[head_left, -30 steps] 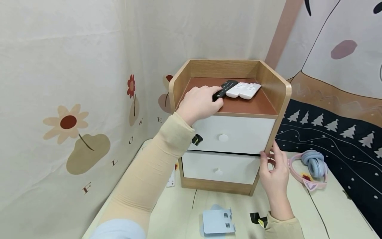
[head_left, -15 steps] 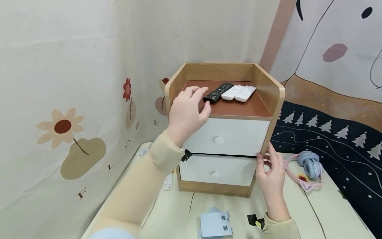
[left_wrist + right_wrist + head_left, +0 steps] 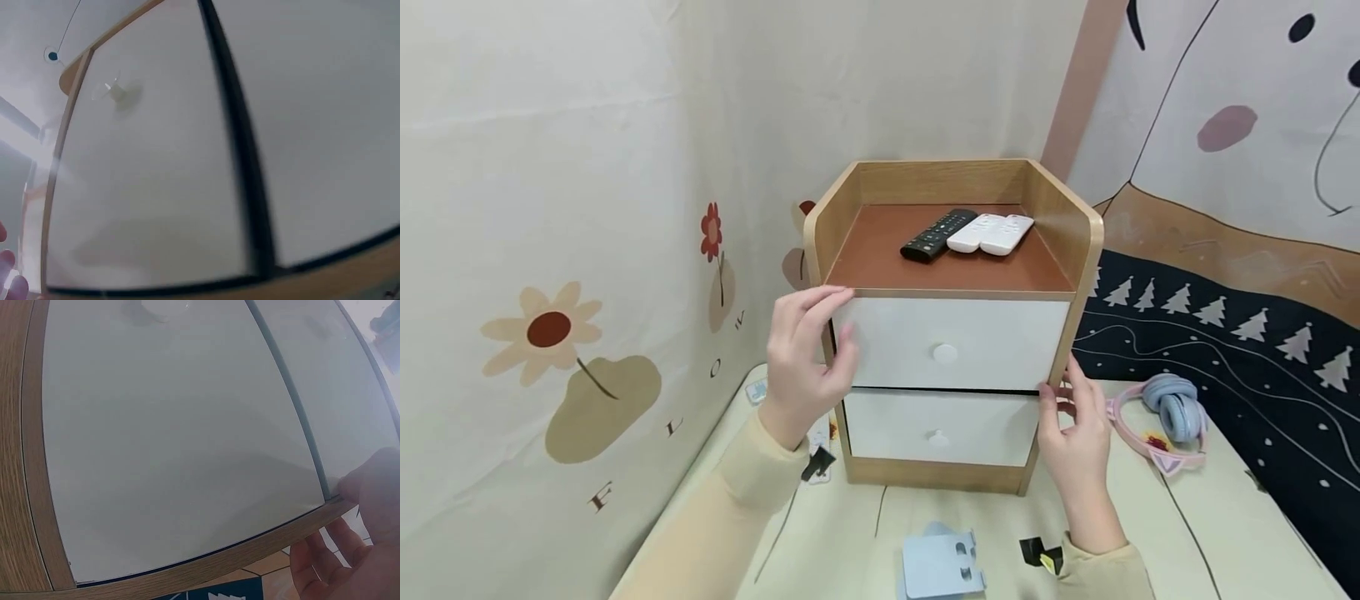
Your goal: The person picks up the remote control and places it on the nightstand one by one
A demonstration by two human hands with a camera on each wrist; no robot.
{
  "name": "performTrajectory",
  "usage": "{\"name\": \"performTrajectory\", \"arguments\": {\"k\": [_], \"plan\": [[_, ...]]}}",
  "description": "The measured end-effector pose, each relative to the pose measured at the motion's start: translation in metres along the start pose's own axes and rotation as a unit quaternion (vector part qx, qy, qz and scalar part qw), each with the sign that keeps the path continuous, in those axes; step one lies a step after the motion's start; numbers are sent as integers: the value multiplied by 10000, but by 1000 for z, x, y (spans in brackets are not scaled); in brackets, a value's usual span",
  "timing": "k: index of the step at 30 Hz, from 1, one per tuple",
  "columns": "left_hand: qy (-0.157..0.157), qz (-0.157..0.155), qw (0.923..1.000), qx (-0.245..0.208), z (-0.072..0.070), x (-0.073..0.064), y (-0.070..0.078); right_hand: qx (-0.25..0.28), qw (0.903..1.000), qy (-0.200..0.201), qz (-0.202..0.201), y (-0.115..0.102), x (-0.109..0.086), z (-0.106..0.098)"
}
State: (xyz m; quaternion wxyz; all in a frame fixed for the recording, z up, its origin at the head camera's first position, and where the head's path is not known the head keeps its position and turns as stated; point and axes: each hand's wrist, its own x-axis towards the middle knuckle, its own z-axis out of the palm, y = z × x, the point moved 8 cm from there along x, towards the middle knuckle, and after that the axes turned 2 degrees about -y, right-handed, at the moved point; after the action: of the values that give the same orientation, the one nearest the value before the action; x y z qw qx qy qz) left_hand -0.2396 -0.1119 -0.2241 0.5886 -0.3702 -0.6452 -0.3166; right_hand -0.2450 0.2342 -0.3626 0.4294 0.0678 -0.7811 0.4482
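Observation:
In the head view a small wooden cabinet (image 3: 934, 472) with two white drawers stands on the table. Beside its left edge, at the height of the upper drawer (image 3: 887, 333), is my left hand (image 3: 805, 358), fingers bent a little and nothing held. My right hand (image 3: 1077, 425) grips the right edge of the cabinet, its thumb by the gap above the lower drawer (image 3: 895, 425) and its fingers round the side panel; the right wrist view shows this too. A black remote control (image 3: 938, 236) and two white remote controls (image 3: 991, 234) lie together on the brown top.
Pink and blue headphones (image 3: 1172, 417) lie on the table (image 3: 850, 533) to the right. A light blue metal stand (image 3: 936, 567) lies in front of the cabinet. White objects (image 3: 820, 437) are partly hidden behind my left hand. Printed fabric (image 3: 587, 167) hangs behind and at the left.
My left hand has left the black remote control and moved down and left to the cabinet's left edge. The right hand stays at the right edge.

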Motion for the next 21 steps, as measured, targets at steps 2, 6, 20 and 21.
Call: {"name": "performTrajectory", "arguments": {"k": [2, 6, 20, 21], "plan": [[170, -220, 9996, 24, -10, -17, -7, -17, 10000, -9, 12, 0, 0, 0], [106, -769, 9969, 84, -22, -51, -26, -5, 10000, -1, -17, -1, -1, 0], [-1612, -3390, 9228, 866, -23, -186, -98, -84, 9999, 9, 87, 1, -1, 1], [-1752, -3542, 9143, 894, -22, -194, -101, -90, 9999, 5, 102, 1, 0, 1]]}}
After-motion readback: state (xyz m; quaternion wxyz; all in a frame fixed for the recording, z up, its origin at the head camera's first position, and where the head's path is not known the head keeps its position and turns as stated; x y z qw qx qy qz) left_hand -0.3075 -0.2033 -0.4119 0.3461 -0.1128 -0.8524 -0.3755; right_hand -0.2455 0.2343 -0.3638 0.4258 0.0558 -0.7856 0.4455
